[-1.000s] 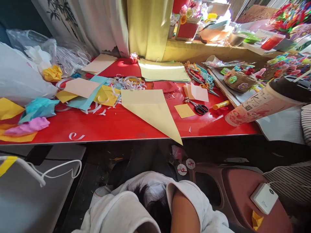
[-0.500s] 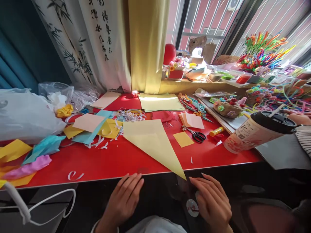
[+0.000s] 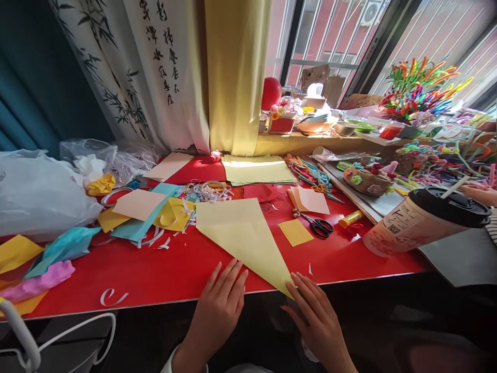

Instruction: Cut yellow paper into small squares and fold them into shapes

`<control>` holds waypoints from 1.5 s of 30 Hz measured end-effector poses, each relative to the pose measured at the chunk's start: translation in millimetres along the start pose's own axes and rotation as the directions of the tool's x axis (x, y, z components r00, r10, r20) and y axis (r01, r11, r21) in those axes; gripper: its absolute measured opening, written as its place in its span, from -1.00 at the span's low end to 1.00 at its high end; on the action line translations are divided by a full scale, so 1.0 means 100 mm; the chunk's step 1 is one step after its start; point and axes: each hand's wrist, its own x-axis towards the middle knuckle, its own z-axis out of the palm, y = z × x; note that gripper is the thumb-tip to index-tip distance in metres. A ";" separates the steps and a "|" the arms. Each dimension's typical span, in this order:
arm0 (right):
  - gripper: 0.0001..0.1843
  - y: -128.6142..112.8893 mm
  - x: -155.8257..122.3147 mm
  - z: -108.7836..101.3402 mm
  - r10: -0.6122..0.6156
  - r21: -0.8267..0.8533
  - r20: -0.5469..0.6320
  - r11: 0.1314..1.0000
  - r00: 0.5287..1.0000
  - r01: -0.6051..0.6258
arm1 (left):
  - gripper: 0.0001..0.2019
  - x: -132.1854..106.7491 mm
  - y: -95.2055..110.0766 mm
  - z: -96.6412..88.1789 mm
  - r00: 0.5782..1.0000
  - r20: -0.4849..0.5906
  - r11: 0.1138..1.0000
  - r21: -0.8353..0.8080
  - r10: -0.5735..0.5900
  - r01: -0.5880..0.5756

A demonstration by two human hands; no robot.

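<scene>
A folded sheet of pale yellow paper (image 3: 243,233) lies on the red table (image 3: 163,277), its pointed corner reaching past the front edge. My left hand (image 3: 221,300) rests at the table edge with fingers extended, the fingertips by the paper's lower left side. At the pointed corner, my right hand (image 3: 314,311) has its fingers stretched over the paper's tip, thumb apart and lower. Neither hand grips the sheet. To the right of the sheet are a small orange-yellow paper square (image 3: 295,233) and black-handled scissors (image 3: 320,227).
A paper cup with a black lid (image 3: 419,223) stands at the right, near another person's hand (image 3: 481,194). Coloured paper pieces (image 3: 140,204) and white plastic bags (image 3: 42,197) crowd the left. A glue stick (image 3: 350,218) and stacked yellow paper (image 3: 258,170) lie farther back.
Both hands have moved up to the folded sheet; the right fingers now lie on its tip and the left fingers reach its lower edge. The view has shifted slightly.
</scene>
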 end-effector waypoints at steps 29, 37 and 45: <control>-0.61 -0.15 0.00 -0.10 -0.052 0.156 -0.091 0.986 0.994 0.066 | -0.59 0.35 -0.70 -0.10 0.893 0.397 0.972 -0.006 -0.213 0.234; -0.63 -0.15 -0.02 -0.09 -0.046 0.170 -0.139 0.983 0.989 0.070 | -0.57 0.20 -0.77 0.02 0.930 0.284 0.969 0.145 -0.235 0.201; -0.60 -0.07 -0.05 -0.16 0.012 0.070 0.017 0.997 1.000 -0.013 | -0.57 0.21 -0.86 0.06 0.949 0.258 0.972 0.193 -0.182 0.134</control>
